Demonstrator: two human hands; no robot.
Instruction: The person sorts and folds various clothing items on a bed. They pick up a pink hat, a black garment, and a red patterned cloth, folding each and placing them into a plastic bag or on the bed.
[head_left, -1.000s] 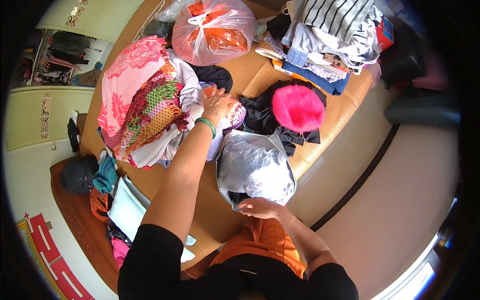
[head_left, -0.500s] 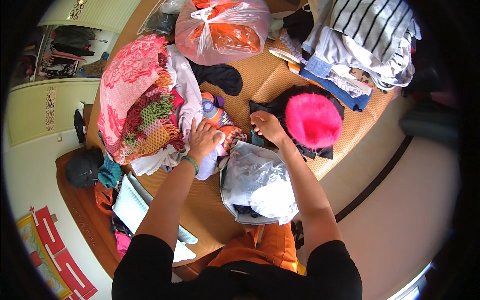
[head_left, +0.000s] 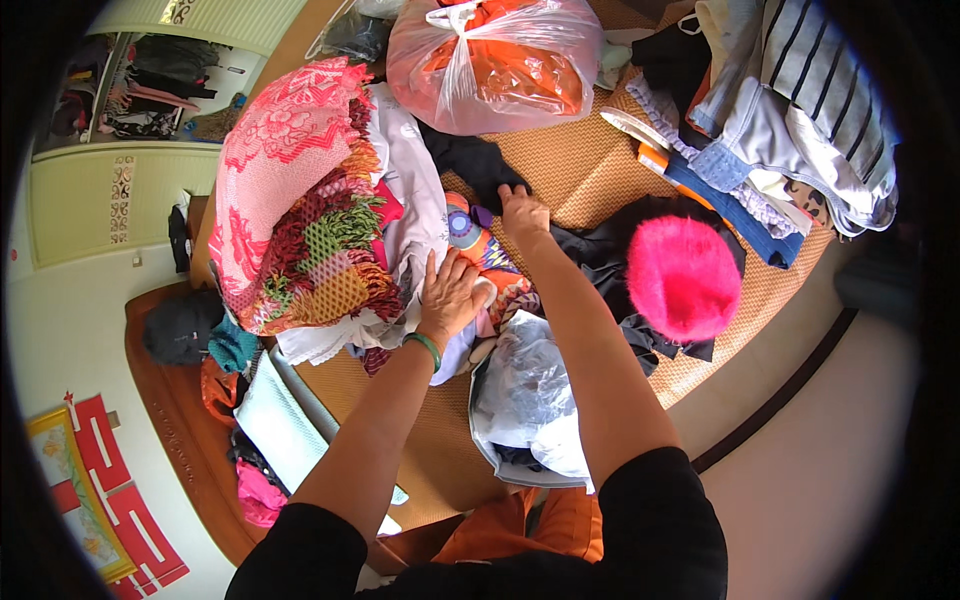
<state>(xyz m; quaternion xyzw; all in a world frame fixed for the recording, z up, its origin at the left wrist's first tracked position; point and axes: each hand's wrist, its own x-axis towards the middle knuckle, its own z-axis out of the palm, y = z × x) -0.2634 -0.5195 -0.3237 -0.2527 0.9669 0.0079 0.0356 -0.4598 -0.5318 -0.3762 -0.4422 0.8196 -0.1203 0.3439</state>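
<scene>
Crossing over from beside the black garment [head_left: 590, 240], where it was half a second ago, the right hand [head_left: 525, 212] is now reaching farther up the bed [head_left: 570, 178] and is touching the edge of a separate black cloth [head_left: 470, 160]. Its fingers are bending downward; whether they are gripping the fabric, I cannot tell. Meanwhile the left hand [head_left: 452, 295] is staying on the multicoloured patterned cloth [head_left: 480, 250], its fingers spreading slightly where that cloth is meeting a pale shirt [head_left: 405, 150]; whether it is pinching anything is unclear too. A green bangle [head_left: 425, 348] is circling the left wrist.

Both cloths are lying on the woven mat covering the bed, the patterned one just below the black one. Left of them, a pink shawl [head_left: 285, 135] and a fringed multicoloured one [head_left: 335, 260] are heaping up. Nearer the person, an open grey container [head_left: 487, 440] is holding crumpled clear plastic [head_left: 525, 385]. To the right, a fluffy pink hat [head_left: 685, 280] is resting on the black garment.
</scene>
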